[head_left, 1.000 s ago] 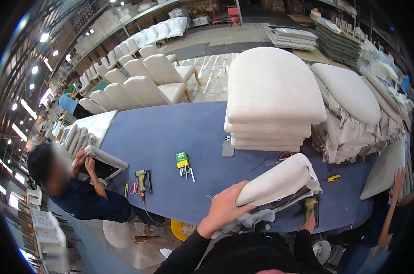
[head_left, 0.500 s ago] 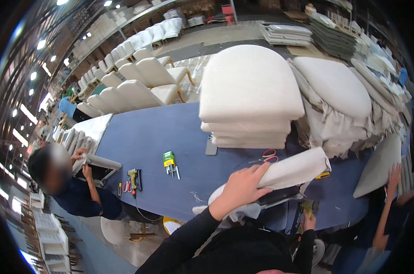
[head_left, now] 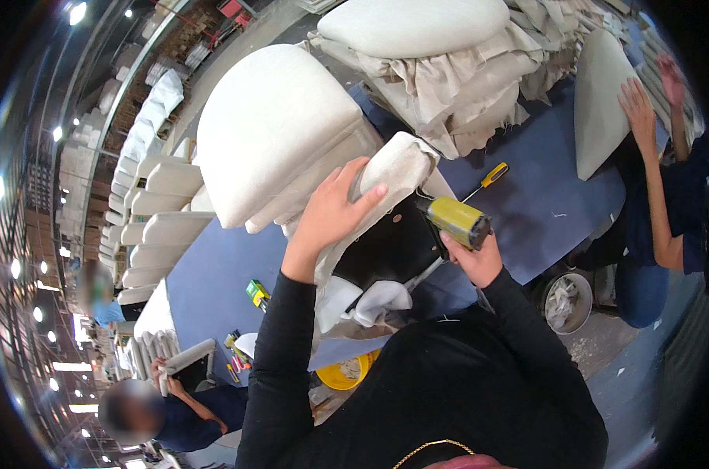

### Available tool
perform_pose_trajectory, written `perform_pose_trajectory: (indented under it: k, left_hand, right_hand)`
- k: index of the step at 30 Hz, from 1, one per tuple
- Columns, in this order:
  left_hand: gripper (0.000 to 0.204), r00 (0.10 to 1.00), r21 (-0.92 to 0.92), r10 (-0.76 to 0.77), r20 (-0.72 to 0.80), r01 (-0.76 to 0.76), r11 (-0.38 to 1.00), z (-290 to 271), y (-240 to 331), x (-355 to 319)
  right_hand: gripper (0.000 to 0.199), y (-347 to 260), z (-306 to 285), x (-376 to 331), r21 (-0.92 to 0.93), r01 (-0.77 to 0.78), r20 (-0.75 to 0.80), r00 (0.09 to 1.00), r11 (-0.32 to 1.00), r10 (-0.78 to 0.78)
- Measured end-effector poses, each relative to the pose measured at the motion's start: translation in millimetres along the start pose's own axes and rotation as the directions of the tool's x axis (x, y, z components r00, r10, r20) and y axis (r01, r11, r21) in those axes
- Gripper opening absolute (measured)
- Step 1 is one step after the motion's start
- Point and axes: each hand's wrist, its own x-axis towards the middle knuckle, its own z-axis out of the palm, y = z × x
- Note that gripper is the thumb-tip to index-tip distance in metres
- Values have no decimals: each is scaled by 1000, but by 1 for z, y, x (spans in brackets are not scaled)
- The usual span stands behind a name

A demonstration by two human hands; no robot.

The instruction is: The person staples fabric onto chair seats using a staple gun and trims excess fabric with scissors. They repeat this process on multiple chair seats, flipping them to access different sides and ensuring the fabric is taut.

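Note:
My left hand (head_left: 331,219) grips the side of an off-white upholstered chair panel (head_left: 397,166), its fingers over the fabric edge and its thumb toward me. The panel is tilted so that its black underside (head_left: 378,250) faces me, with loose fabric and white padding (head_left: 382,301) at the near end. In my right hand (head_left: 479,258) is a yellow-green staple gun (head_left: 457,221), closed round its handle. The gun's nose is close by the panel's right edge; I cannot tell whether it touches. A screwdriver (head_left: 491,176) with a yellow handle lies beyond the gun on the blue table.
Finished-looking upholstered panels (head_left: 276,133) are stacked beyond my left hand, and more with loose fabric (head_left: 448,78) stand farther right. A co-worker's hand (head_left: 640,109) rests on a panel at right. Another person (head_left: 190,414) works at lower left. A white bucket (head_left: 569,301) stands beside the table.
My right hand has brought the staple gun up from low at the table to the panel's edge. The panel has turned, showing more of its black underside. My view has swung round.

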Motion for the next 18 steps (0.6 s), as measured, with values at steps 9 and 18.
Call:
perform_pose_trajectory:
  k: [9, 18]
  left_hand:
    - [90, 821, -240, -351, 451, 490, 838, 14, -20, 94]
    - [75, 976, 28, -86, 200, 82, 996, 22, 3, 65]
  right_hand:
    - [41, 1, 28, 28, -163, 400, -6, 914, 902, -406]
    - [51, 17, 37, 15, -420, 333, -27, 925, 844, -379]
